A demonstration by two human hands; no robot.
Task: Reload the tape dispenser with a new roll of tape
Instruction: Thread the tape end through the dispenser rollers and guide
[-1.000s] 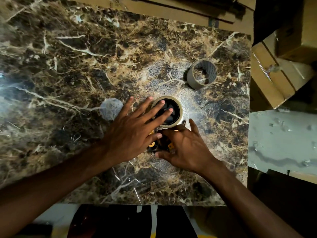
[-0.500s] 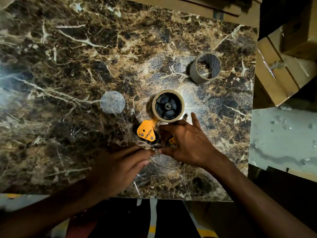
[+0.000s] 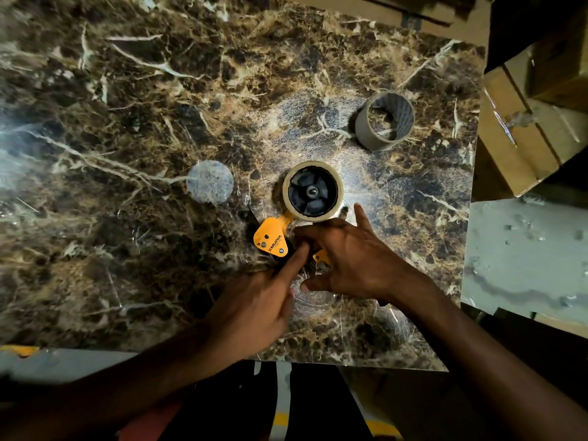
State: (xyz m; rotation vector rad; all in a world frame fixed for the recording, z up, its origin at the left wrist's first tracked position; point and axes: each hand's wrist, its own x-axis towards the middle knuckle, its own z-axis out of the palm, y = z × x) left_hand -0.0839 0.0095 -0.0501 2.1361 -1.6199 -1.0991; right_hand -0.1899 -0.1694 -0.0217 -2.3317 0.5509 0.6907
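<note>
on marble table (image 3: 127, 122), both hands at tape dispenser (image 3: 272, 238)

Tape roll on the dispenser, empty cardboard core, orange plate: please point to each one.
Tape roll (image 3: 339, 189): head view, right rim of the tape.
Empty cardboard core (image 3: 369, 135): head view, outer wall.
Orange plate (image 3: 270, 237): head view, middle.

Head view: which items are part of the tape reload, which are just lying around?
Part of the job:
- tape dispenser, lying on the table
- new tape roll, seated on its hub
- left hand and right hand, both at the dispenser

Lying about:
- empty cardboard core
- round pale patch
- cardboard boxes
</note>
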